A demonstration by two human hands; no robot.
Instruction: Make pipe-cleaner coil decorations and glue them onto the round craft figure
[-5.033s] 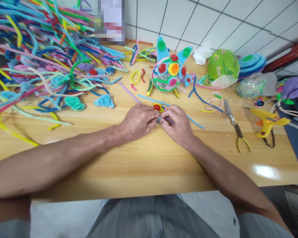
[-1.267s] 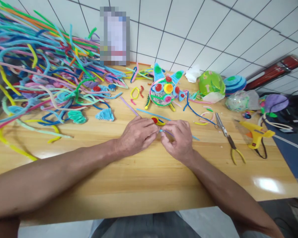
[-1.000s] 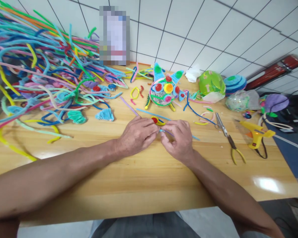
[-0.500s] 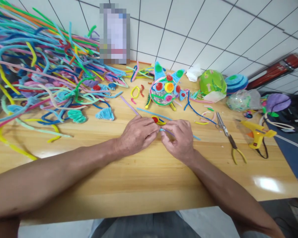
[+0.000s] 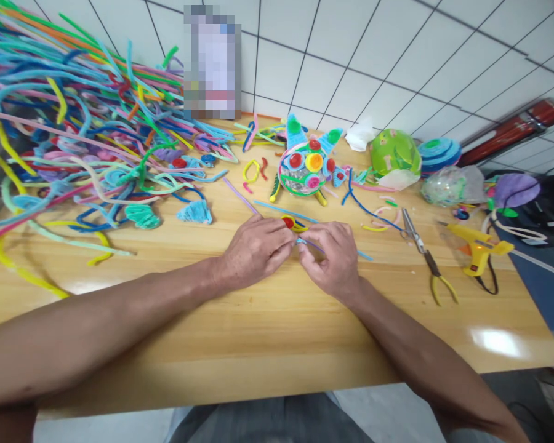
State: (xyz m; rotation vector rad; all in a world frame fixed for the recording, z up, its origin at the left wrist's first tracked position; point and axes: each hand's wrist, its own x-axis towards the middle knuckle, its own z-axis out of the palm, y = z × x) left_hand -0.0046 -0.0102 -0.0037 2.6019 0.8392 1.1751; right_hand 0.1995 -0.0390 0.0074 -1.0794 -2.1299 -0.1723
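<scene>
My left hand (image 5: pixel 261 249) and my right hand (image 5: pixel 332 255) meet over the middle of the table, fingertips closed together. Between them shows a small light-blue fuzzy bit of pipe cleaner (image 5: pixel 301 241); most of it is hidden by the fingers. A purple pipe cleaner (image 5: pixel 240 195) runs in behind my left hand, and a purple length also shows by my right fingers. Just beyond the fingertips lies a red, blue and yellow coiled piece (image 5: pixel 289 222). A long light-blue pipe cleaner (image 5: pixel 281 210) lies on the table, passing behind both hands.
A big heap of pipe cleaners (image 5: pixel 74 135) covers the left side. Behind my hands stands a colourful eared figure (image 5: pixel 307 166). To the right lie scissors (image 5: pixel 413 231), yellow-handled pliers (image 5: pixel 436 277) and a yellow glue gun (image 5: pixel 477 246). A green ball (image 5: pixel 396 154) sits near the tiled wall.
My right hand has shifted very slightly. Otherwise the hands and the things on the table look the same.
</scene>
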